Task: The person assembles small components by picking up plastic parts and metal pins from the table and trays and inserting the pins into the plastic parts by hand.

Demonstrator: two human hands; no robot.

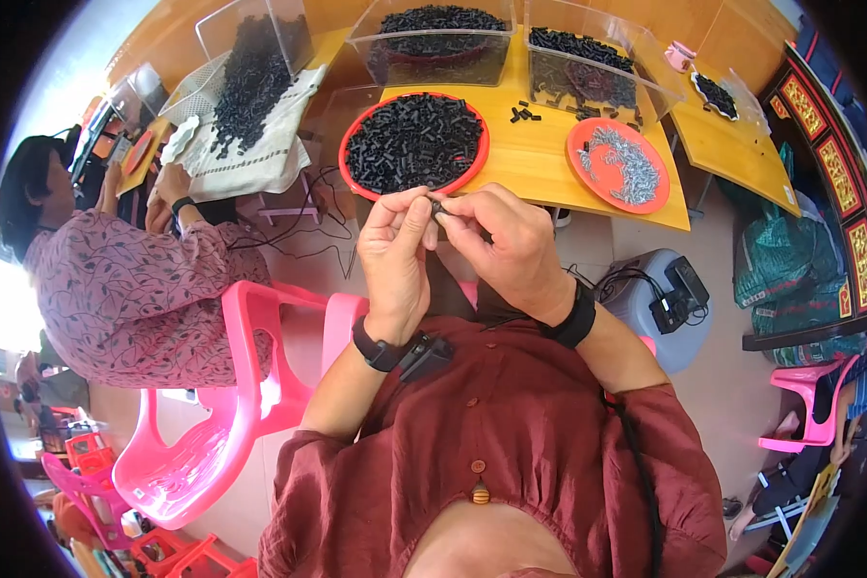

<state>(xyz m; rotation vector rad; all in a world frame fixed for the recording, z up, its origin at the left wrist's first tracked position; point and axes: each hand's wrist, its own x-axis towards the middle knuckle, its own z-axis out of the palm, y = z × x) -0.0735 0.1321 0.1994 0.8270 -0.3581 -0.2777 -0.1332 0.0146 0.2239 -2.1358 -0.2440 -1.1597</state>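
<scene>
Both hands meet in front of my chest, just off the near edge of the yellow table. Between the fingertips is a small dark piece (437,206), mostly covered by fingers, perhaps one of the short black tubes. My left hand (395,255) pinches it from the left with thumb and forefinger. From the other side, the thumb and forefinger of my right hand (511,241) are closed on it too. Right behind them is a red round tray (486,144) heaped with short black tubes (405,140). Farther right, an orange-red plate (588,183) carries small silvery metal pieces (631,169).
Clear plastic bins (433,67) of black tubes stand at the back. Several loose tubes (525,113) lie on the yellow table (530,154). A co-worker (144,279) sits at left beside a pink chair (212,443). A grey-blue container (645,289) with black cables stands at right.
</scene>
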